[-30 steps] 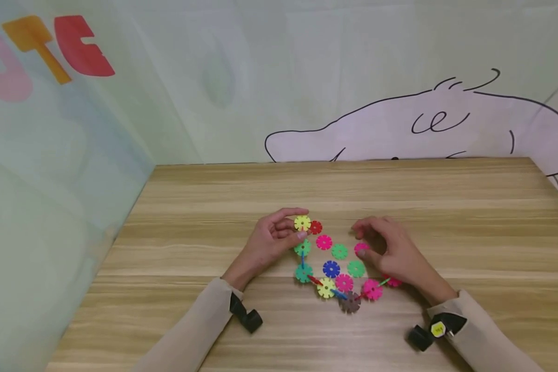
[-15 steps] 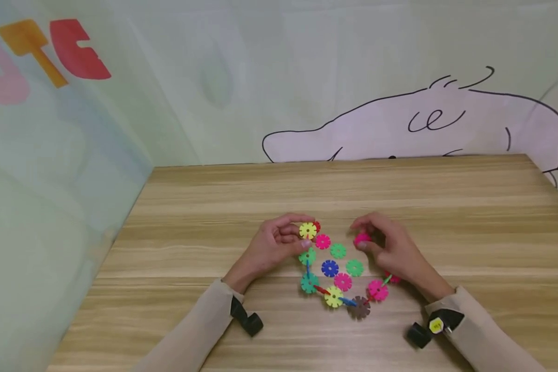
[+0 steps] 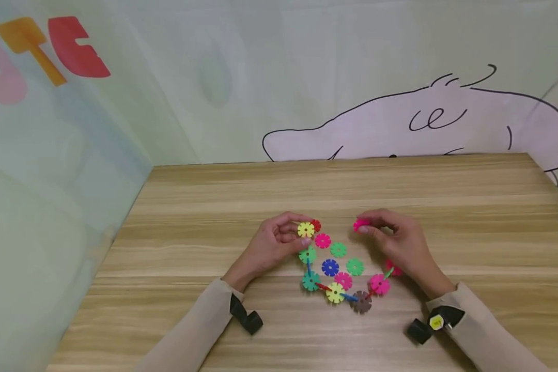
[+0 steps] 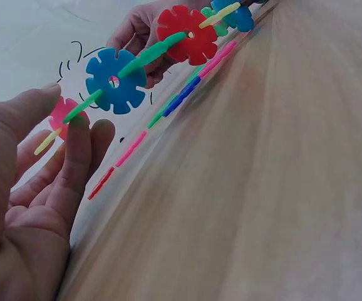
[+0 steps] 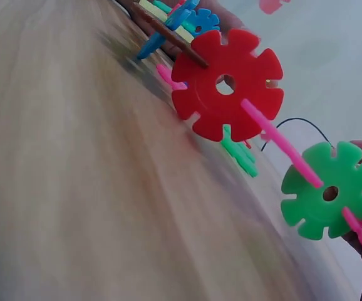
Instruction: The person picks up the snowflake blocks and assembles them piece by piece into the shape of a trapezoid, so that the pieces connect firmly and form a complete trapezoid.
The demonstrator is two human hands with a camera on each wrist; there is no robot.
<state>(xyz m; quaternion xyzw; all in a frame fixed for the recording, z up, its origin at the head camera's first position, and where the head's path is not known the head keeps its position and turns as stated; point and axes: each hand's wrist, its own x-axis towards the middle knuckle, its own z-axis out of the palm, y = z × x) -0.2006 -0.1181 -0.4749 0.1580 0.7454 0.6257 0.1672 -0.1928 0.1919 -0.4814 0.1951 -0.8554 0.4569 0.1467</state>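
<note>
A chain of interlocking notched plastic discs hangs in a curve between my hands, with a yellow disc [image 3: 306, 230] at its upper left and a brown disc [image 3: 361, 301] near its lowest part. My left hand [image 3: 276, 240] pinches the chain's left end; in the left wrist view, thumb and fingers are on a pink disc [image 4: 64, 116] beside a blue disc [image 4: 115, 81]. Between thumb and fingertips, my right hand [image 3: 400, 243] holds a loose pink disc [image 3: 361, 225]. The chain's right end, near a green disc [image 5: 329, 190], passes under that hand, partly hidden.
Several loose discs lie on the wooden table [image 3: 214, 206] between the hands, among them a blue disc [image 3: 330, 267], a green disc [image 3: 355, 267] and a red disc [image 3: 316, 226]. A printed cloth backdrop [image 3: 214, 103] stands behind the table's far edge.
My right hand has picked up the pink disc from the table and moved it away from me. My left hand has shifted slightly right, and the chain's lower part has swung a little.
</note>
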